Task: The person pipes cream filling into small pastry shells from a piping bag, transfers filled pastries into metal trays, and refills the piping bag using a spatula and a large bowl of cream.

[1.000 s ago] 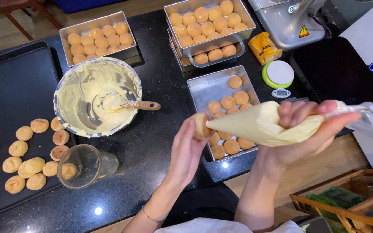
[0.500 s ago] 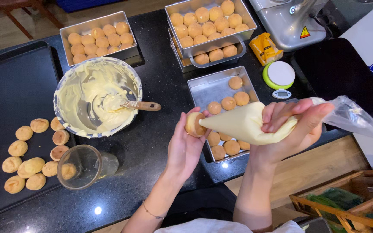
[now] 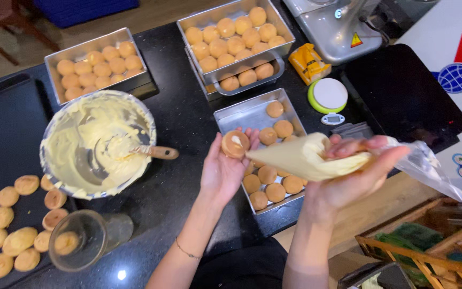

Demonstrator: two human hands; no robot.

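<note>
- Since a moment ago, the bag's tip has pulled back from the puff (image 3: pixel 235 143), leaving a cream dot.
- Left hand (image 3: pixel 225 166) fingers cup the puff above the metal tray (image 3: pixel 236 113).
- Right hand (image 3: pixel 356 174) fingers squeeze the piping bag (image 3: pixel 300 158).
- Filling looks done; next, a gentle set-down in the tray.

Left hand (image 3: pixel 224 167): you held it palm up, fingers curled loosely, cupped around what it carried, thumb alongside.
Left forearm: it rose from the bottom edge, bare, with a thin bracelet at the wrist.
Right hand (image 3: pixel 355 170): you kept it clenched, fingers wrapped tight, thumb on top.
Right forearm: it came up from below, bare, wrist bent slightly inward.
</note>
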